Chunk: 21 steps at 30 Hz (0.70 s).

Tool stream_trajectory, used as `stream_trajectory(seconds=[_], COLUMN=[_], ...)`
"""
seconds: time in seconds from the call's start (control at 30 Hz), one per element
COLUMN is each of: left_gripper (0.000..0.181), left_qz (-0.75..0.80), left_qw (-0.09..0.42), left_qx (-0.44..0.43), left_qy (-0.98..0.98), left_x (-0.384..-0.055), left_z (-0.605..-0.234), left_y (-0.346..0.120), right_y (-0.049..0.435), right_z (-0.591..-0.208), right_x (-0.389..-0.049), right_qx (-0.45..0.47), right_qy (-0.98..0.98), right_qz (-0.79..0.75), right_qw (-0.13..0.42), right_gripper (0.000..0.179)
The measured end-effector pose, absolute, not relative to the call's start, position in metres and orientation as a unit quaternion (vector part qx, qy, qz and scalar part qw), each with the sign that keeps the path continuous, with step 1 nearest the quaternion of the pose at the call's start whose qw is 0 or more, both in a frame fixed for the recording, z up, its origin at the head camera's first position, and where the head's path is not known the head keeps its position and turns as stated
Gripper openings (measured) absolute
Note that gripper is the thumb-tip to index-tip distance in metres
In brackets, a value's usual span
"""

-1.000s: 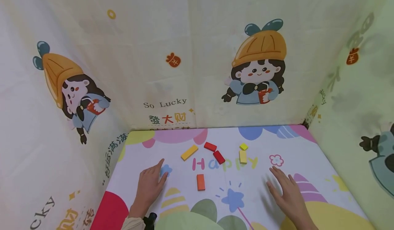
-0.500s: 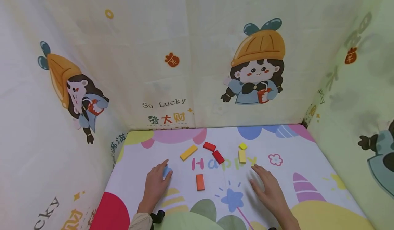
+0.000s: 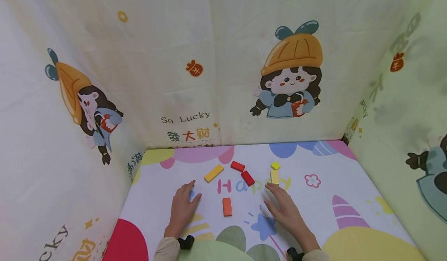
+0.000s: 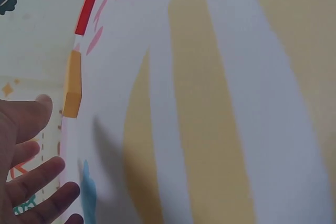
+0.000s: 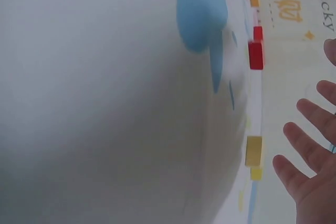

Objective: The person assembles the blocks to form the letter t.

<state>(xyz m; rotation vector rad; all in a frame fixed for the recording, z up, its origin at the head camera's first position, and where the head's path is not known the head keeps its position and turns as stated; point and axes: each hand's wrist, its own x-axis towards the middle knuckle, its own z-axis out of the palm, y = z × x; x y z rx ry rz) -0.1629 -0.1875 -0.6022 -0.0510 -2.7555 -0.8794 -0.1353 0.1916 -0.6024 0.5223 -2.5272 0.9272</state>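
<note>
- The white tabletop printed with pastel shapes [image 3: 157, 177] carried six blocks, wood or plastic, none shifted over the last second.
- The right hand [image 3: 285, 206] had swung inward from the right edge, fingers spread and gripping nothing, near the pale-yellow rectangular block [image 3: 275, 176].
- The left hand [image 3: 181, 208] had drifted slightly inward, fingers spread and equally unladen, near the long amber block [image 3: 214, 173] toward the back left corner. Seemingly, the work was only at reaching.
- The orange-red rectangular block [image 3: 227, 207] lay between the hands, nearest the front edge.
- Two red rectangular blocks [image 3: 248, 178] lay nearer the back edge.
- The bright-yellow cube [image 3: 275, 166] sat just behind the pale-yellow block.
</note>
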Motion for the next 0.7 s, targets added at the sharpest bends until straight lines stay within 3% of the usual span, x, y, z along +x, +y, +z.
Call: stream_trajectory(seconds=[0.7], left_gripper=[0.057], left_qz=[-0.321], left_qw=[0.134], left_qx=[-0.004], left_qy=[-0.938], left_x=[-0.180], left_z=[-0.606], left_y=[-0.169], right_y=[0.143], right_z=[-0.596], right_x=[-0.182], right_qx=[0.182], right_qy=[-0.909], right_qz=[0.373], right_qw=[0.037], right_gripper=[0.060])
